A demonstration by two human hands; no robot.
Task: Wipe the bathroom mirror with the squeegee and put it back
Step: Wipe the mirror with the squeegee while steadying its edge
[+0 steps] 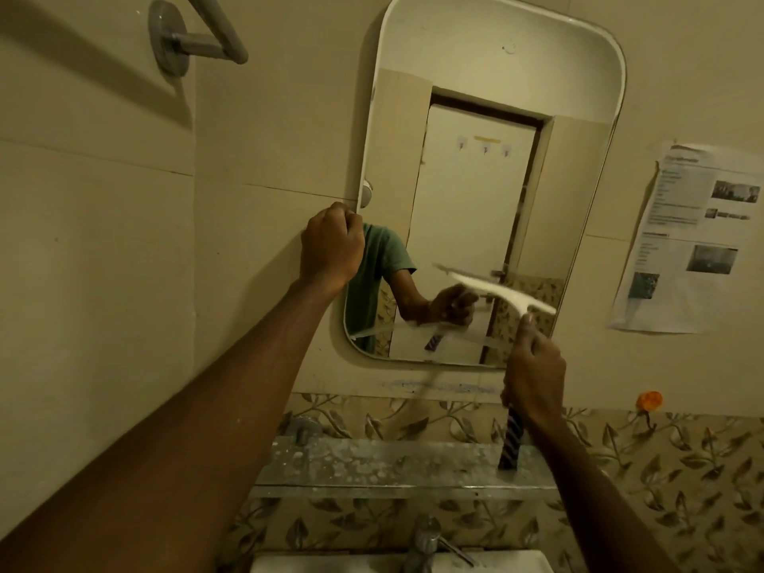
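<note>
The bathroom mirror (475, 159) hangs on the beige wall, tall with rounded corners. My right hand (533, 376) grips the dark handle of the squeegee (502, 291). Its white blade lies slanted against the lower right of the glass and looks blurred. My left hand (330, 248) is closed over the mirror's left edge, about halfway up. The reflection shows an arm, a green sleeve and the squeegee.
A glass shelf (392, 465) runs below the mirror, over leaf-patterned tiles. A tap (426, 543) and the white sink rim (330, 564) sit at the bottom. A printed paper sheet (694, 237) is stuck right of the mirror. A towel bar bracket (169, 35) is at upper left.
</note>
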